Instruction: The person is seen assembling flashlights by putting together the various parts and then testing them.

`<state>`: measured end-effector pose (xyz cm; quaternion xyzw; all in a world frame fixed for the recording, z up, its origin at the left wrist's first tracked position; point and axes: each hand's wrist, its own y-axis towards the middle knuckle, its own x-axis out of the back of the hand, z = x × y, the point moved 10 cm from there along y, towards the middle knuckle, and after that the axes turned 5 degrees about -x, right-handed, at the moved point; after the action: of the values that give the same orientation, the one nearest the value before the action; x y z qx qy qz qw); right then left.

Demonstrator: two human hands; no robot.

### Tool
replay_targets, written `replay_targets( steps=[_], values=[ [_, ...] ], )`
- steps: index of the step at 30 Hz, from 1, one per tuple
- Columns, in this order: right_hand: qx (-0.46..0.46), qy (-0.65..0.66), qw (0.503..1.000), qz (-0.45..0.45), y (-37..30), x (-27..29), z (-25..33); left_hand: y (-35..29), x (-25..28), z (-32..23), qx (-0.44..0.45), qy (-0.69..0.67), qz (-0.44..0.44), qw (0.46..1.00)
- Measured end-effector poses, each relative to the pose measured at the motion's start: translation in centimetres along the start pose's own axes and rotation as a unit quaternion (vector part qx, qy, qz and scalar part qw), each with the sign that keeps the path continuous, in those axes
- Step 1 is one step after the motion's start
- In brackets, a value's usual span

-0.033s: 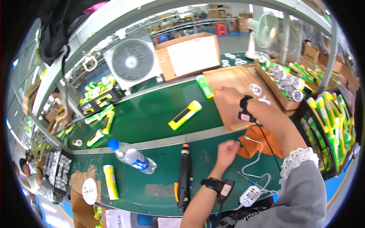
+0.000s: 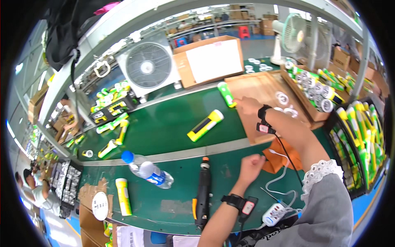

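Stretched out over the wooden board (image 2: 255, 88), my right hand (image 2: 249, 106) has its fingertips at the near, yellow end of a green flashlight (image 2: 226, 94) with a white head. They look partly extended, with no grip around the flashlight. My left hand (image 2: 252, 168) is curled closed above the near green worktop, beside an orange cloth (image 2: 279, 158); whatever is inside the fingers is hidden. A yellow-green flashlight (image 2: 205, 125) with a dark panel lies on the green belt (image 2: 173, 119). Another yellow flashlight (image 2: 123, 196) rests on the worktop at the left.
A black electric screwdriver (image 2: 202, 191) and a blue-capped bottle (image 2: 150, 171) lie on the worktop. A white power strip (image 2: 275, 213) with cables is near right. Flashlights fill a carton (image 2: 306, 105) and a black crate (image 2: 349, 160) on the right. White rings (image 2: 282, 98) lie on the board.
The whole view has shifted slightly. My right hand has come a little closer to the green flashlight's end. My left hand stays closed in nearly the same place.
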<state>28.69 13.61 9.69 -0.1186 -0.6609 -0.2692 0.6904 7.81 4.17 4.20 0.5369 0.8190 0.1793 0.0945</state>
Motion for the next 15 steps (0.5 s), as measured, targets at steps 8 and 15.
replay_targets(
  steps=[8,15],
  values=[
    [-0.033,0.021,0.999,-0.034,5.5,-4.5,-0.7,-0.1,-0.8,-1.4,-0.028,0.06,0.01,0.998],
    [0.087,0.142,0.979,-0.115,-8.0,9.4,6.0,-0.2,2.1,1.9,0.075,-0.402,-0.153,0.9]
  ],
)
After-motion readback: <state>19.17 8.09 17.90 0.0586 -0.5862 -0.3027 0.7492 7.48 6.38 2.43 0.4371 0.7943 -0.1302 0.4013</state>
